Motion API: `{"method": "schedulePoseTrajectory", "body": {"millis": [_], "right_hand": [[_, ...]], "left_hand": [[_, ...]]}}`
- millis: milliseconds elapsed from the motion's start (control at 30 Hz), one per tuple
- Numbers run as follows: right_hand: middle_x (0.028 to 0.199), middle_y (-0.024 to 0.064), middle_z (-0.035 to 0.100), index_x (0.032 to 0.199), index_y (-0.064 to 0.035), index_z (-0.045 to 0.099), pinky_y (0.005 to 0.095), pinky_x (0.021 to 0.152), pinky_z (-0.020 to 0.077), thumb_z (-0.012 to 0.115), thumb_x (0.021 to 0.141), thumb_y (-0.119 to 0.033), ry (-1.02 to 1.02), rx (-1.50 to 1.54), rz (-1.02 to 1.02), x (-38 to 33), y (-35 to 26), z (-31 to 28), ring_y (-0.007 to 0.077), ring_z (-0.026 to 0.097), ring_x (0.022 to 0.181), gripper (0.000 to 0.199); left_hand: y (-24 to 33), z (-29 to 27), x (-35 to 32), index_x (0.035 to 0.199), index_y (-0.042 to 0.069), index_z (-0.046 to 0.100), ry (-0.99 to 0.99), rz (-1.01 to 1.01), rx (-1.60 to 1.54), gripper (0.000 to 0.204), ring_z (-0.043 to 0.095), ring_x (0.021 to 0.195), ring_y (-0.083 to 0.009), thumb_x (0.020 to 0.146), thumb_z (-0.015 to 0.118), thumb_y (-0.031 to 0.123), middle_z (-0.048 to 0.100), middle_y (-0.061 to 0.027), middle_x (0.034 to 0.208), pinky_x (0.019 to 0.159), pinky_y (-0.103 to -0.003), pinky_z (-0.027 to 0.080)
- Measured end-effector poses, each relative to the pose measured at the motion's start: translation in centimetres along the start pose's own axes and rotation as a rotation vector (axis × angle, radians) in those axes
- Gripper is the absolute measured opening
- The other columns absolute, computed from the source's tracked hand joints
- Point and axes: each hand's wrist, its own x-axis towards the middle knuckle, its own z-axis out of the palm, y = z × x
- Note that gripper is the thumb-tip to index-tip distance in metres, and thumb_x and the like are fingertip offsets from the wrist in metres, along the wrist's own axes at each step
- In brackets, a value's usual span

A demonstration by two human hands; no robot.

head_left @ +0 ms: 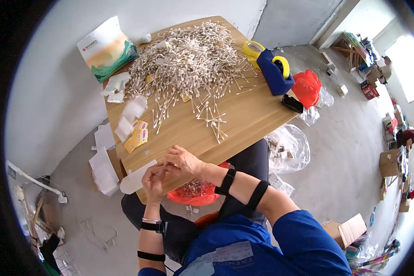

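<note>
Single view, head cam, left of the pair, fisheye; looks steeply down and forward from above the person's blue shirt (303, 239), which fills the near edge, very close; left hand (153, 181) and right hand (182, 161) a bit left of centre, at arm's reach; table (179, 133) in view near edge to far, slanted, near edge climbing rightward; wall (46, 92) left and far; floor (340, 152) opens right, well beyond the table; straight lines bow toward the dark rim
</note>
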Motion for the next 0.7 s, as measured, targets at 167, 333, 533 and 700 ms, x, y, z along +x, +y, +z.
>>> {"method": "schedulePoseTrajectory", "body": {"millis": [167,333,533,700], "right_hand": [[0.081,0.0089,0.059,0.082,-0.0065,0.063,0.0378,0.083,0.0432,0.069,0.078,-0.012,-0.044,0.139,0.091,0.3,0.9,0.0,0.029,0.054,0.088,0.009],[0.082,0.0076,0.061,0.083,-0.0046,0.065,0.0362,0.084,0.0424,0.07,0.079,-0.013,-0.097,0.312,0.299,-0.1,0.6,-0.5,0.0247,0.054,0.089,0.01],[0.084,0.0077,0.064,0.083,-0.0042,0.066,0.0374,0.085,0.0422,0.069,0.077,-0.013,-0.121,0.407,0.439,0.2,-0.1,-0.8,0.0253,0.054,0.091,0.011],[0.084,0.0093,0.063,0.084,-0.0037,0.064,0.0382,0.082,0.0442,0.07,0.079,-0.011,-0.101,0.334,0.437,0.3,-0.4,-0.6,0.0274,0.056,0.088,0.01]], "left_hand": [[-0.4,0.6,-0.1,0.098,0.0,0.061,0.019,-0.112,-0.255,0.008,0.059,0.099,-0.0153,0.094,0.06,0.007,0.064,-0.0081,0.106,0.093,-0.03,0.045],[-2.1,0.8,-0.5,0.093,0.001,0.059,0.076,-0.193,-0.47,0.007,0.055,0.096,-0.0136,0.089,0.053,-0.001,0.062,-0.006,0.098,0.093,-0.028,0.039],[-0.9,1.3,-0.1,0.089,0.002,0.057,0.055,-0.188,-0.538,0.007,0.054,0.097,-0.013,0.091,0.051,0.002,0.062,-0.0073,0.103,0.093,-0.027,0.038],[0.0,1.5,0.1,0.095,0.0,0.061,0.083,-0.229,-0.458,0.009,0.054,0.097,-0.0108,0.091,0.057,0.007,0.063,-0.0045,0.1,0.091,-0.023,0.038]]}}
